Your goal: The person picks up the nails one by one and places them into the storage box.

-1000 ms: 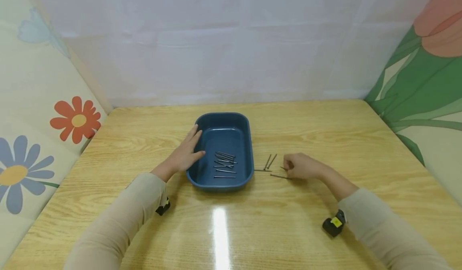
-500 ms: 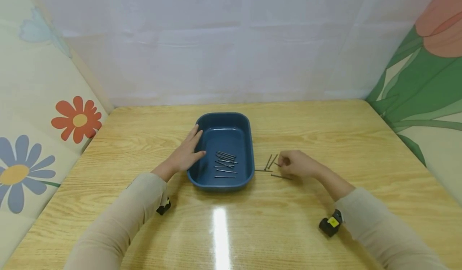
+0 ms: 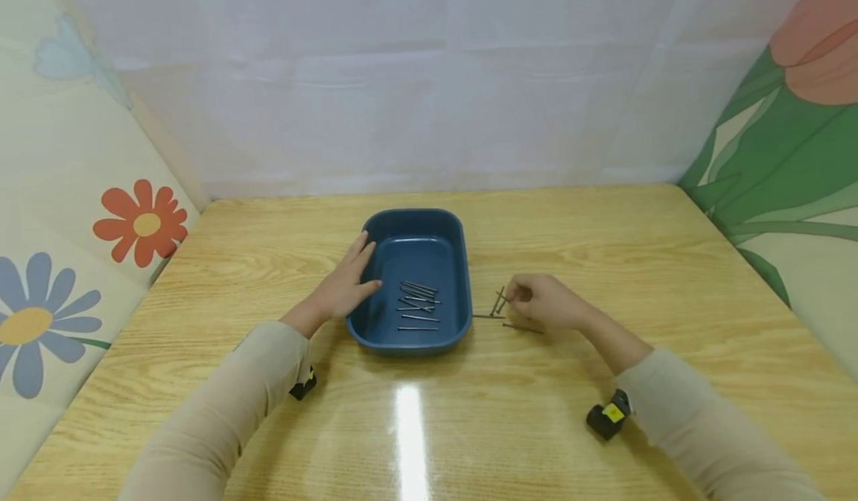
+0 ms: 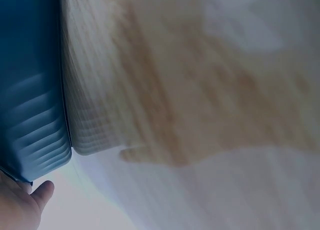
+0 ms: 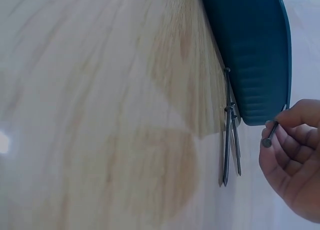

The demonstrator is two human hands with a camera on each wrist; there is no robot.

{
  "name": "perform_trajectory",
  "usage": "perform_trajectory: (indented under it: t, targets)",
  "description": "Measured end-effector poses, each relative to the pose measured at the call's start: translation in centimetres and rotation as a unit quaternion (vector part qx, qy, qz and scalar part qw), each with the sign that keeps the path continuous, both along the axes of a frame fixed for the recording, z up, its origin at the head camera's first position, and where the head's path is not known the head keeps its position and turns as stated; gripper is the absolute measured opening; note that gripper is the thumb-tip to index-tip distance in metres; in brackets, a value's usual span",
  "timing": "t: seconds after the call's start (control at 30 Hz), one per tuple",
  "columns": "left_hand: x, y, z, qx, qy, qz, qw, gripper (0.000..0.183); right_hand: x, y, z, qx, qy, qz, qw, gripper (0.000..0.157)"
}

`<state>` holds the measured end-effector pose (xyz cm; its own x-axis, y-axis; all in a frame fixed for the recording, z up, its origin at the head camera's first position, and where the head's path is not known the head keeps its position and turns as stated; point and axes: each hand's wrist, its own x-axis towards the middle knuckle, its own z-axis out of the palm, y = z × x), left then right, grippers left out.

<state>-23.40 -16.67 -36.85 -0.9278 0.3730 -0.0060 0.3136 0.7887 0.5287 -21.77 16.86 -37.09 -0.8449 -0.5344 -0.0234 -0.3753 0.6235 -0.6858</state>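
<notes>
In the right wrist view, the right hand (image 5: 295,155) pinches a dark steel nail (image 5: 271,134) between thumb and finger, its flat head toward the camera. Seen from the head, that hand (image 3: 544,300) is just right of a blue tray (image 3: 467,278), close over loose nails (image 3: 523,328) on the table. The left hand (image 3: 340,285) rests on the tray's left rim, fingers spread and fairly straight, thumb over the inner side. Several nails (image 3: 418,329) lie inside the tray, toward its near end. In the left wrist view only part of the left hand (image 4: 20,207) shows.
The wooden table (image 3: 281,240) reaches back to a white cloth backdrop (image 3: 429,77). Flower-patterned panels (image 3: 47,188) stand at both sides. Black wrist cameras (image 3: 606,417) hang under the sleeves. A bright reflection crosses the table's front.
The right hand has moved left toward the tray, bringing the pinched nail over the other loose nails. The left hand and tray have stayed put.
</notes>
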Motion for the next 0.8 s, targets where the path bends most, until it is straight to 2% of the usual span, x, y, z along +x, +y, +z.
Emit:
perform_trajectory:
  t: [0.2, 0.43, 0.8]
  targets:
    - [0.0, 0.0, 0.0, -0.001, 0.004, 0.0, 1.0, 0.066, -0.1, -0.5, 0.0, -0.03, -0.026, -0.012, 0.999, 0.011]
    - [0.0, 0.0, 0.0, 0.0, 0.002, 0.0, 1.0, 0.066, -0.1, -1.3, 0.5, -0.088, -0.052, -0.014, 0.995, 0.015]
    - [0.1, 0.0, 0.0, 0.002, 0.0, -0.001, 1.0, 0.066, -0.2, -2.5, 0.7, -0.133, -0.084, -0.014, 0.988, 0.019]
